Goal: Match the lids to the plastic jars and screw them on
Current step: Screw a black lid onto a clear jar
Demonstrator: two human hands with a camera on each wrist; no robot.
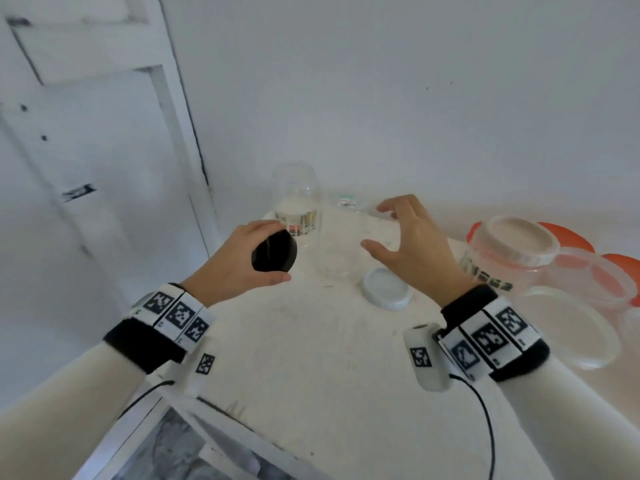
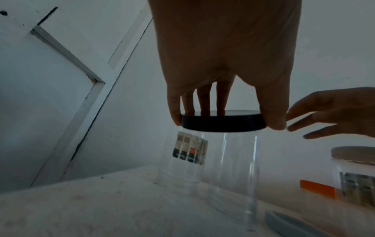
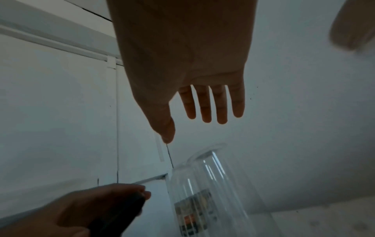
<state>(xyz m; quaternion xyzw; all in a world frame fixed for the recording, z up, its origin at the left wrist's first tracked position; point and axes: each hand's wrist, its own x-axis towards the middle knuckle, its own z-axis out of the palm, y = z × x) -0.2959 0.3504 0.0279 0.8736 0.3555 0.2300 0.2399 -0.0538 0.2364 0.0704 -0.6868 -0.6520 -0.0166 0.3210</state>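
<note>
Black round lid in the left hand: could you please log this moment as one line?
left hand: grips black round plastic lid | right hand: open, above clear plastic jar | pale round lid: on table

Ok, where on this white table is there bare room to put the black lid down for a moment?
The near stretch of the white table, between the two wrists and in front of the pale grey round lid, is bare. The right side is crowded: clear plastic tubs and orange lids. At the back stand two clear jars. The left hand holds the black round lid.
</note>
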